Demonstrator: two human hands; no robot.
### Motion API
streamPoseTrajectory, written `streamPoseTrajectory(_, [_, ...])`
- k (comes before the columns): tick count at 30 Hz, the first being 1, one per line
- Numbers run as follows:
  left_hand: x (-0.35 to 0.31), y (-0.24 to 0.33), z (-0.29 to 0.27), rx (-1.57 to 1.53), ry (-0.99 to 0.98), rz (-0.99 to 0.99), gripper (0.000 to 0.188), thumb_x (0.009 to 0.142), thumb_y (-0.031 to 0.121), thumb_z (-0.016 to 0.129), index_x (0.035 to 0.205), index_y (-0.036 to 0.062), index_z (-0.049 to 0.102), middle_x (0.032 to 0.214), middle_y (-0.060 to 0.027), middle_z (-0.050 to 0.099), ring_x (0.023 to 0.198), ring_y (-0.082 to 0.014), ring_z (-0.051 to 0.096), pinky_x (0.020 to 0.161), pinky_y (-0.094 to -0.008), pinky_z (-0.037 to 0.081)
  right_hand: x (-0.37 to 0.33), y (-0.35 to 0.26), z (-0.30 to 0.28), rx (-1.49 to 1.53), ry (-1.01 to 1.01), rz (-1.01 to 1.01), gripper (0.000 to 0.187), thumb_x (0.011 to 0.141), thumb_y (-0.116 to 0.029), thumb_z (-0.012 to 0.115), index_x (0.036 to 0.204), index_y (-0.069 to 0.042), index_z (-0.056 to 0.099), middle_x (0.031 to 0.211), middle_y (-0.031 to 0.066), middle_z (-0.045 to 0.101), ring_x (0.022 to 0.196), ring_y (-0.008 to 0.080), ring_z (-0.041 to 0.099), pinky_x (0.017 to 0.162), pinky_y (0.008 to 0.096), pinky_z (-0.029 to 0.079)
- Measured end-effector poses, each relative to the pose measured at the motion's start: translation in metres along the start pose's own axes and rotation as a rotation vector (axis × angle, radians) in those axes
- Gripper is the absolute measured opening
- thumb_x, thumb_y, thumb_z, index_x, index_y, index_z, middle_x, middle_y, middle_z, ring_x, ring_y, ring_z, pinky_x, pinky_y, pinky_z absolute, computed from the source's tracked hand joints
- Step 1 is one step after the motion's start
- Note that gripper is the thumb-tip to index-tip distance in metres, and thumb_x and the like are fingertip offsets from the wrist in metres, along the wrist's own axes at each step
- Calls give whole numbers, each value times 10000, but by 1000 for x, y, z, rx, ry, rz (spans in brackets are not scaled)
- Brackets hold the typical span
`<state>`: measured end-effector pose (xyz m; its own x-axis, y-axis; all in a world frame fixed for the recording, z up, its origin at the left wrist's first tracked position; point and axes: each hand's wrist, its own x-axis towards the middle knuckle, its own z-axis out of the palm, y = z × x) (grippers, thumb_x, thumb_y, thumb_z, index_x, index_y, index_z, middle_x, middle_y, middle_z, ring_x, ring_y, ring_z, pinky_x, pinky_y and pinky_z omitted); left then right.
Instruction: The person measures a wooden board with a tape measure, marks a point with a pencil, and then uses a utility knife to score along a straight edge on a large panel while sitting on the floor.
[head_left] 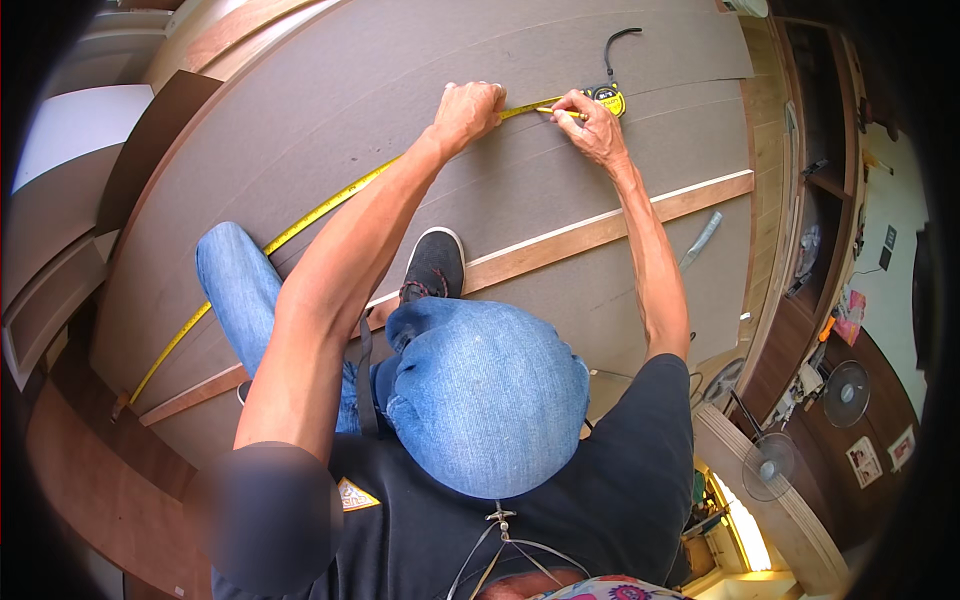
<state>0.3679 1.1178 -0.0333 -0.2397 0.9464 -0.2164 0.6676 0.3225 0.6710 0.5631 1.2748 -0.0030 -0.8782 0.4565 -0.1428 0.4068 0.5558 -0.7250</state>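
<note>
A yellow tape measure with a black strap lies on a large grey-brown board. Its long yellow blade runs out to the far left end of the board, passing beneath my left forearm and over my bent leg's far side, partly hidden. My left hand is closed, pressing on the blade a little left of the case. Beside the case, my right hand pinches a yellow pencil, its tip close to the blade.
A narrow wooden strip crosses the board in front of my foot. A translucent strip lies at the right. Dark shelves stand along the right side; brown panels and furniture parts stand at the left. Two fans are at lower right.
</note>
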Motion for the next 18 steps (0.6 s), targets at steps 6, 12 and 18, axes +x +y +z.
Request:
streamPoseTrajectory(6, [1,-1,0,-10,-35,-27,118,758,151,757,829,108,673,807,-91,714,802,-322,686,770,-482,461,1,-1,-1,4,-18,16,205,911,-260,624,958,-61,638,876,102,707,825,281,676,738,385,514])
streamPoseTrajectory(12, [0,-2,0,-8,-16,-11,117,749,141,756,814,104,666,800,-92,711,796,-323,685,755,-481,457,1,0,-1,-6,-52,54,215,915,-274,619,964,-66,642,876,99,711,825,279,681,732,386,513])
streamPoseTrajectory(18, [0,-1,0,-6,0,-6,105,750,134,743,785,97,651,776,-95,701,777,-331,679,735,-481,462,2,-3,0,43,-31,7,210,919,-273,612,967,-71,644,865,97,718,823,271,691,730,381,516])
